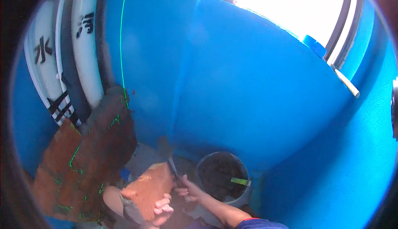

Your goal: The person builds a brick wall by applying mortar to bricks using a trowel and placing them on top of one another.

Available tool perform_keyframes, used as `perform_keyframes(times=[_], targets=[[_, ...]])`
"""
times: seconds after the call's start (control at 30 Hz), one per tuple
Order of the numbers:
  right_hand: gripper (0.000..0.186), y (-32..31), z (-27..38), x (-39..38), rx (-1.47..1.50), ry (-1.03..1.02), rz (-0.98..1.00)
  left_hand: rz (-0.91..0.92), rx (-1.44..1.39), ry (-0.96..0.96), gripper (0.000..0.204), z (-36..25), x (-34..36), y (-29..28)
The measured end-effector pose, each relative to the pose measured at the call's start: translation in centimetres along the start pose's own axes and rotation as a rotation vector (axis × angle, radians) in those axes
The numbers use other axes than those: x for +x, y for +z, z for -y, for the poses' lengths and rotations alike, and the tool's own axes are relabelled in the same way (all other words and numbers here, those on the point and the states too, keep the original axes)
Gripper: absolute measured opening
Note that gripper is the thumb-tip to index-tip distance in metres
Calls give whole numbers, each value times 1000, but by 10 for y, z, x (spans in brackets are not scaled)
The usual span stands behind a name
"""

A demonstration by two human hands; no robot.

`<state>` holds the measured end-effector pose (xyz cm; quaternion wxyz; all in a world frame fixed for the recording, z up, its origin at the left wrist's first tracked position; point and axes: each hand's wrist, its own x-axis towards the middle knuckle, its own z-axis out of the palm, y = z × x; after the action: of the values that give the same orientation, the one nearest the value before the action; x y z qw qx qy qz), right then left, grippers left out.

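My left hand (163, 208) is closed around an orange-red brick (149, 187) with rough, chipped edges, its fingers curling over the near right side. Just right of it, my right hand (186, 191) grips the handle of a trowel (165, 147). The grey, blurred blade points away from me, past the brick's far corner. To the right of that hand stands a round bucket (247, 172) of dark mortar (217, 173). A yellow-green piece (240, 181) lies across the bucket's right side.
On the left a brick wall (99, 146) with dark mortar stands in front of white vertical pipes (86, 34). A green laser line (122, 42) runs down the blue wall (232, 75) and breaks over the bricks. Bright window opening (286, 5) above right, with a pale stick (347, 84) by its lower corner.
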<state>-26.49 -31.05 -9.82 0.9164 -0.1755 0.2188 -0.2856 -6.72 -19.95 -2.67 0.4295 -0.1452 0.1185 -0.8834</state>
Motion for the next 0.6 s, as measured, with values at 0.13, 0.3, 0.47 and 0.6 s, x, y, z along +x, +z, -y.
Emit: perform_keyframes(times=[0.13,0.3,0.47,0.6], targets=[[50,-6,-17,-1,477,192,550,-9,10,127,58,33,3,43],[38,8,-23,5,373,237,341,-350,480,100,71,11,0,73],[30,17,-13,-34,449,7,20,-793,943,-287,87,-39,35,140],[33,42,-35,-23,626,154,138,-1051,1261,-542,84,-62,41,189]])
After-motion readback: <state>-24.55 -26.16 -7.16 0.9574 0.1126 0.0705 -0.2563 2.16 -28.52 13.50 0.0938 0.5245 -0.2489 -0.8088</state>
